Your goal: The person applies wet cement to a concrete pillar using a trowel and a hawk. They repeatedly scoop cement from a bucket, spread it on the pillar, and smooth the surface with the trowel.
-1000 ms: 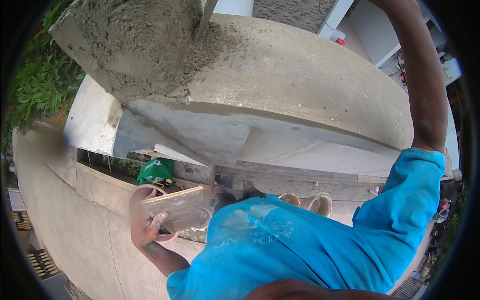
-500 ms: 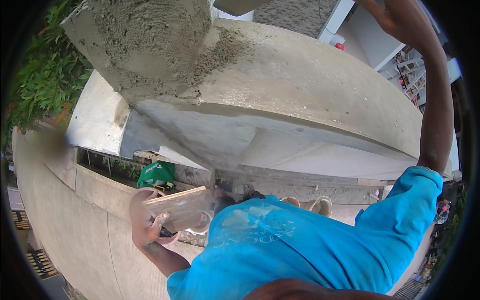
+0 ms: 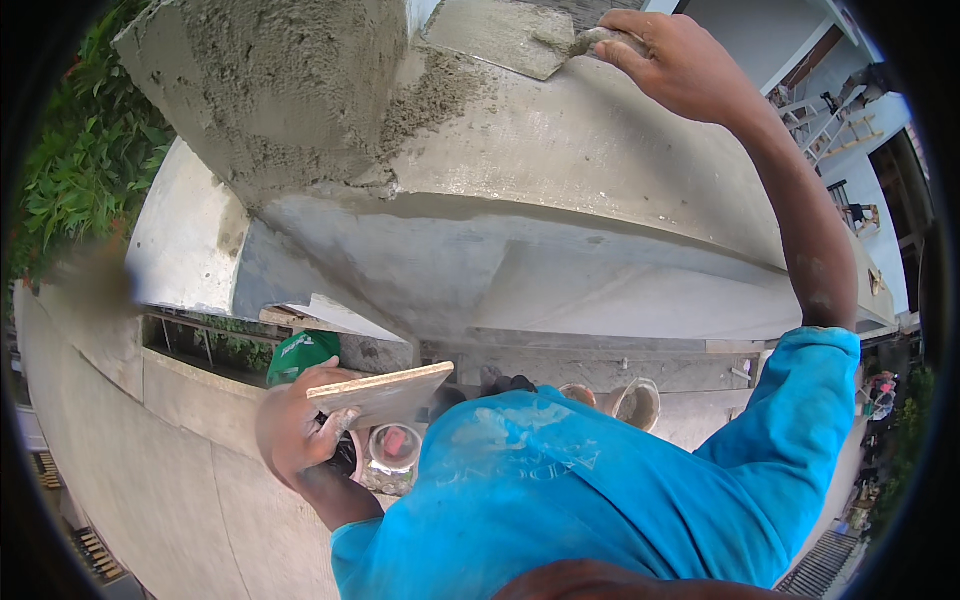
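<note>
My right hand [image 3: 680,62] is raised high at the top, gripping the handle of a trowel [image 3: 505,36] whose flat grey blade lies against the wall near a patch of wet rough mortar [image 3: 290,90]. Down at the lower left, my left hand [image 3: 295,430] grips a flat wooden board [image 3: 385,392] from below and holds it roughly level at chest height. The board's upper face is mostly hidden from here. My blue shirt [image 3: 600,490] fills the lower middle.
A smooth plastered concrete ledge [image 3: 600,200] curves across the middle. Below are a green bag [image 3: 300,352], a clear plastic tub [image 3: 392,450] and a bucket [image 3: 638,402] on the ground. Green plants [image 3: 75,170] stand at the left; scaffolding and a building [image 3: 850,110] at the right.
My right hand has come into view at the top, bringing the trowel blade onto the wall beside the wet mortar. The view has tilted upward a little. My left hand keeps holding the board.
</note>
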A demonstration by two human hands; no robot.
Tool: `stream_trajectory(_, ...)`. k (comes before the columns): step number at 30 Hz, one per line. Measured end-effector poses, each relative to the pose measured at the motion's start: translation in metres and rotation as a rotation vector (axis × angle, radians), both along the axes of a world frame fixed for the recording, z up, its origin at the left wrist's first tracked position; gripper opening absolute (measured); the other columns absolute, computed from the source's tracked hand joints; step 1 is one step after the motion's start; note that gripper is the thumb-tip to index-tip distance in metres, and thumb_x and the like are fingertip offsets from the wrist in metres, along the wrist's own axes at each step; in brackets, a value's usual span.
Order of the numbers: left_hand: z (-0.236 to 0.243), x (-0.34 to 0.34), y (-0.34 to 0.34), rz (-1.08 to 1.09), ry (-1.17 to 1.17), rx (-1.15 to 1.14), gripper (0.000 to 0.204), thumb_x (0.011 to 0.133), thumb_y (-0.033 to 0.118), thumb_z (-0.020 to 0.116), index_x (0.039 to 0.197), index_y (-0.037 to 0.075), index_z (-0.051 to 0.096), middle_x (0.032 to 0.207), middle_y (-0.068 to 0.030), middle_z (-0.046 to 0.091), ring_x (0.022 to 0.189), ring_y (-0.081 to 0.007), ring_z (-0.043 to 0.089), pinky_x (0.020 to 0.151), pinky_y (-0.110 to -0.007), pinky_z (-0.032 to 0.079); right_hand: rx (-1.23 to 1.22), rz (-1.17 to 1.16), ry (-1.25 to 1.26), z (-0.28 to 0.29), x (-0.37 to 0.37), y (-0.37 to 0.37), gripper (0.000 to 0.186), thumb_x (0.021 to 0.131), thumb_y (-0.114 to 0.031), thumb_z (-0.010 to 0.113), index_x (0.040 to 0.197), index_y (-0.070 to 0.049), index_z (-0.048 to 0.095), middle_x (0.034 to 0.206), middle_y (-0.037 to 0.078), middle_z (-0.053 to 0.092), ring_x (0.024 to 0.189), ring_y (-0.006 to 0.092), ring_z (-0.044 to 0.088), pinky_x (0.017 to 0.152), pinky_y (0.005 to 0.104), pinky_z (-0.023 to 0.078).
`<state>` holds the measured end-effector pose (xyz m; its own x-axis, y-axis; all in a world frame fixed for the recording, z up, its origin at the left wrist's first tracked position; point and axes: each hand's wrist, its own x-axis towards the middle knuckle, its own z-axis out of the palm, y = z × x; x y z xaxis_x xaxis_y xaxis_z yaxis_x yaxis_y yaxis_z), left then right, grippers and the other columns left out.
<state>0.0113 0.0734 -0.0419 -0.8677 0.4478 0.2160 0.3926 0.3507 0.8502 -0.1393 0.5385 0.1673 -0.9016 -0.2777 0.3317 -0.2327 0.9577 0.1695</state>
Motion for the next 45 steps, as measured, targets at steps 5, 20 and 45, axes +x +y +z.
stream_trajectory(5, -0.001, -0.002, 0.001, -0.024, -0.039, 0.020, 0.039, 0.077, 0.027, 0.072, 0.099, -0.006, 0.072, 0.096, -0.0205, 0.072, 0.096, -0.0357, 0.070, 0.111, -0.058, 0.042, -0.002, 0.056, -0.027, 0.011, 0.034, -0.016, 0.043, 0.104, -0.037, 0.059, 0.128, -0.001, 0.067, 0.112, 0.020, 0.073, 0.099, 0.0333, 0.071, 0.087, 0.0408, 0.056)
stream_trajectory(20, 0.003, 0.020, 0.001, 0.170, -0.173, -0.136, 0.042, 0.078, 0.026, 0.078, 0.104, -0.006, 0.073, 0.102, -0.0219, 0.072, 0.106, -0.0391, 0.067, 0.104, -0.049, 0.047, 0.039, 0.541, -0.439, 0.079, -0.042, 0.048, 0.029, 0.097, -0.023, 0.071, 0.117, -0.002, 0.070, 0.114, 0.014, 0.068, 0.109, 0.0299, 0.063, 0.097, 0.0420, 0.048)
stream_trajectory(45, -0.024, 0.096, -0.019, 0.371, -0.128, -0.048, 0.044, 0.078, 0.002, 0.082, 0.119, -0.007, 0.066, 0.119, -0.0212, 0.069, 0.113, -0.0304, 0.065, 0.098, -0.041, 0.049, -0.128, 0.847, -0.447, 0.029, -0.151, -0.043, 0.029, 0.098, -0.019, 0.070, 0.122, -0.004, 0.069, 0.118, 0.011, 0.070, 0.106, 0.0222, 0.067, 0.093, 0.0376, 0.053)
